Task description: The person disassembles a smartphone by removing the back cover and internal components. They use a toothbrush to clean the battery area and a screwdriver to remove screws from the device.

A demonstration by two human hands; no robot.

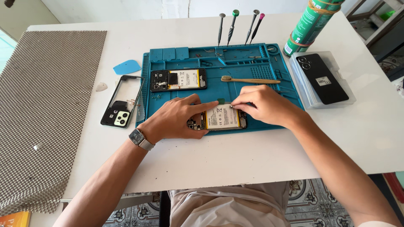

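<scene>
A: Start at the left. What lies there?

B: A grey-brown woven non-slip mat point(46, 109) covers the left part of the white table point(235, 155), apart from the work. Beside it lie a small white pick point(101, 87), a blue plastic opening pick point(126, 67) and a black phone back frame with a pale camera block point(121, 104), all set just off the edge of the blue silicone repair mat point(269, 80), probably so they stay out of the way.

A: And on that mat?

B: An opened black phone with a white battery point(178, 80) rests in the upper left part, untouched. Nearer the person, a second opened phone with a white, yellow-edged battery point(219, 117) lies at the front edge, between both hands.

A: How are the hands placed?

B: The left hand point(174, 120), with a metal wristwatch point(139, 138), lies flat over the phone's left end, forefinger stretched to the top edge near a small green tab point(221, 101); I judge it steadies the phone. The right hand point(263, 105) has its fingers drawn together, pinching something at the battery's upper right corner; what it pinches is too small to tell.

A: Further right?

B: A wooden-handled brush point(250, 80) lies just behind the right hand, four screwdrivers point(237, 26) stand upright along the mat's far rim within reach, and a green cylindrical can point(309, 25) stands beside a black phone back lying on a clear plastic tray point(322, 77).
</scene>
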